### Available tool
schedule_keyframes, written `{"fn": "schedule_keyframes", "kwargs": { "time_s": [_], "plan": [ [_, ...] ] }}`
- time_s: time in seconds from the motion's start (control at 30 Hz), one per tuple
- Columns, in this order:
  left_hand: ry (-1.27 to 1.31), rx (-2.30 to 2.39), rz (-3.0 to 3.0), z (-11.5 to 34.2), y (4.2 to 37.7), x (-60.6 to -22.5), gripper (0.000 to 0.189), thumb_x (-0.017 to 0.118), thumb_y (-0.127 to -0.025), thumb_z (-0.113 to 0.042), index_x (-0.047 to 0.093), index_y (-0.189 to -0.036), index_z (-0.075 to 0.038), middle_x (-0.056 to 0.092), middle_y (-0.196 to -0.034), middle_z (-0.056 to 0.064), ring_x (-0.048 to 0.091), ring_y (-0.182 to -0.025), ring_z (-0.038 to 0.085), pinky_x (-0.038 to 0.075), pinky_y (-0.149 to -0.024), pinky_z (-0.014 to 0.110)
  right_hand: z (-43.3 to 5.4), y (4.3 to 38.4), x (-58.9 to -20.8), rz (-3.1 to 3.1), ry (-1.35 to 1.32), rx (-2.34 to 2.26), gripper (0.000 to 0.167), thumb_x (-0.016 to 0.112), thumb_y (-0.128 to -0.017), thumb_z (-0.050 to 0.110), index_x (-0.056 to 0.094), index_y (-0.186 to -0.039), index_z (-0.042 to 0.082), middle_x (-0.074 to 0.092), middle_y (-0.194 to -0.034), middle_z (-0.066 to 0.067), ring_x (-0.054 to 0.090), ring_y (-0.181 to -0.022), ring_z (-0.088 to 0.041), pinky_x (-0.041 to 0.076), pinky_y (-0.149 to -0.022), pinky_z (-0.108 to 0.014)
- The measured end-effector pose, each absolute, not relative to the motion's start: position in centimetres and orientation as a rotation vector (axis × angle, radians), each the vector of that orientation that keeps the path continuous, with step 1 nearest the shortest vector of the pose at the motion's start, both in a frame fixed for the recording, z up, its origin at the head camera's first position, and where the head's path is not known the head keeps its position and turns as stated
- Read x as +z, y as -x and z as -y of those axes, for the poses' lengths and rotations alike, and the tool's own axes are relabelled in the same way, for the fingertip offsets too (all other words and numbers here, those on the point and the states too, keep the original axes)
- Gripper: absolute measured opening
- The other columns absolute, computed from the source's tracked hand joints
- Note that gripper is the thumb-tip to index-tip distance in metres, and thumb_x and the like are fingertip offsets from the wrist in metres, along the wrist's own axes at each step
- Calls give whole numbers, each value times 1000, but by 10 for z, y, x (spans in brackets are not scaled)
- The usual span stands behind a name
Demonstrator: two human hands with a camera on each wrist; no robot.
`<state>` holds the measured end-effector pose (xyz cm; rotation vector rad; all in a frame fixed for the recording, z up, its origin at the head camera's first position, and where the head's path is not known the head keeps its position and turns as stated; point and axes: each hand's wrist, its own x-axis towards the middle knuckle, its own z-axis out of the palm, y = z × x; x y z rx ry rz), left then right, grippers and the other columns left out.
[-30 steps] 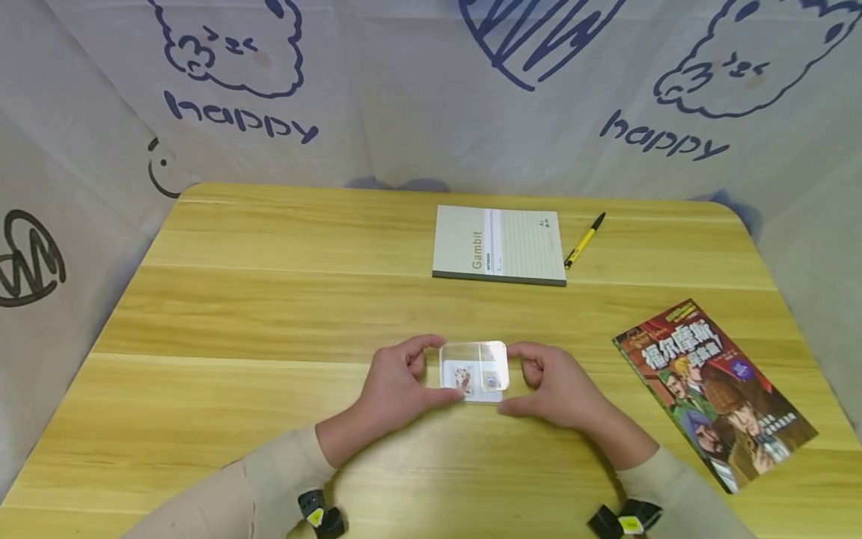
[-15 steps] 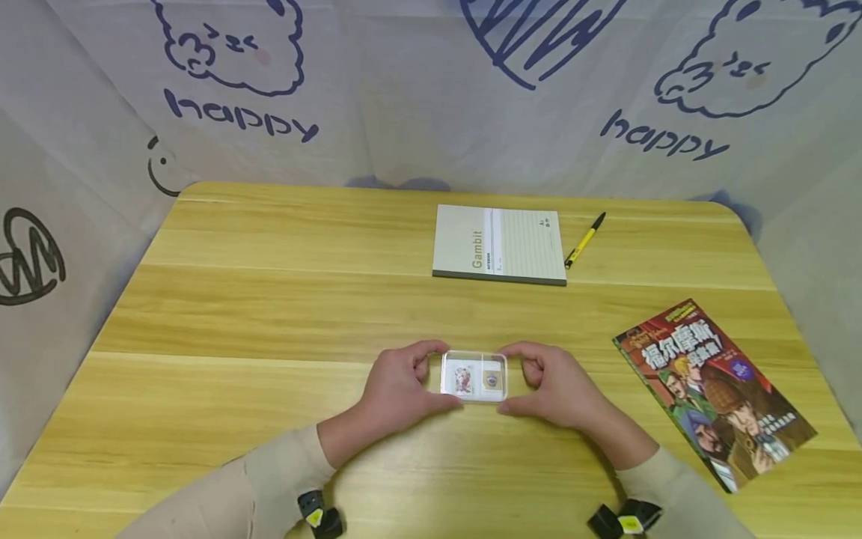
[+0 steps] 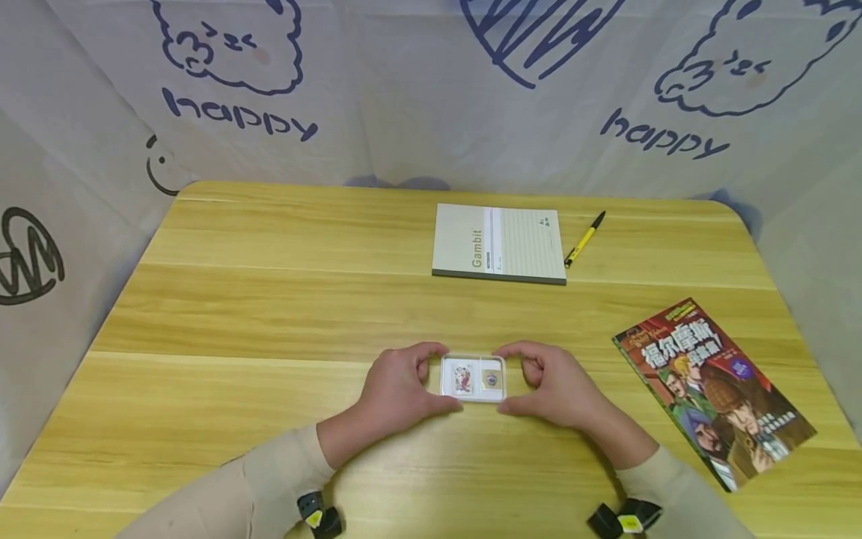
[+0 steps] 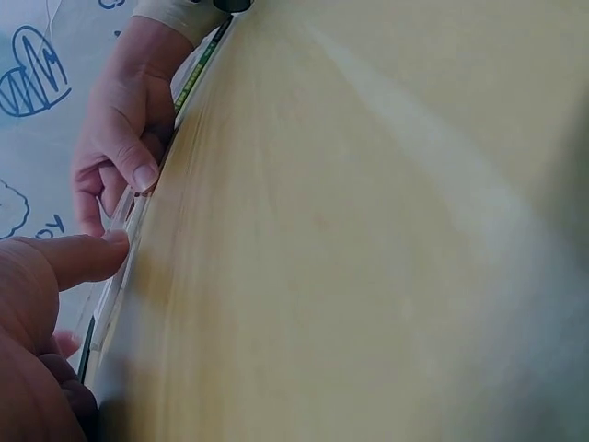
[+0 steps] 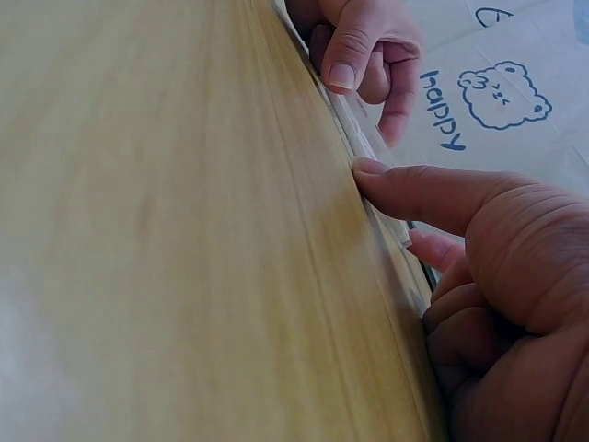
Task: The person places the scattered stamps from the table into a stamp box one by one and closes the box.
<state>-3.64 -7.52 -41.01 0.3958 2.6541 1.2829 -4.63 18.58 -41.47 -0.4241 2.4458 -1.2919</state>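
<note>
A small clear plastic case (image 3: pixel 476 394) lies on the table before me, its lid down over a white inside. Through the lid show a stamp-like picture with red figures (image 3: pixel 462 379) on the left and a tan square with a bluish round mark (image 3: pixel 492 380) on the right. My left hand (image 3: pixel 397 385) grips the left end, thumb at the near edge and index finger at the far one. At the right end, my right hand (image 3: pixel 557 385) holds the case the same way. Both wrist views catch the thin case side-on, close to the tabletop.
Behind the case lies a grey Gambit notebook (image 3: pixel 465 239), with a yellow and black pen (image 3: pixel 586 238) beside it. A colourful comic-style book (image 3: pixel 714 393) sits to the right. A printed cloth (image 3: pixel 404 97) hangs along the table's back edge.
The clear lid, tilted and raised off its base a second ago, has come down flat onto it. My right index finger has shifted slightly left along the far edge.
</note>
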Motion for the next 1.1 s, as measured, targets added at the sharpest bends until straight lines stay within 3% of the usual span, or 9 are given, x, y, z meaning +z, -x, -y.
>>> {"fn": "schedule_keyframes", "kwargs": {
  "time_s": [0.37, 1.1],
  "plan": [
    [-392, 1237, -2652, 76, 39, -408, 73, 99, -58, -30, 69, -120, -6, 46, -61, -6, 38, -54, 7, 32, -49, 25, -186, 47, -413, -2432, 434, -1311, 67, 96, -64, 27, 67, -123, 15, 28, -61, 7, 28, -55, -10, 40, -73, -33],
    [-494, 1071, -2637, 77, 41, -403, 70, 93, -66, -33, 63, -122, -5, 52, -70, -4, 45, -58, 11, 37, -52, 28, -183, 46, -412, -2443, 403, -1321, 63, 97, -64, 25, 67, -119, 16, 29, -62, 6, 30, -54, -10, 40, -68, -31]
  ]
}}
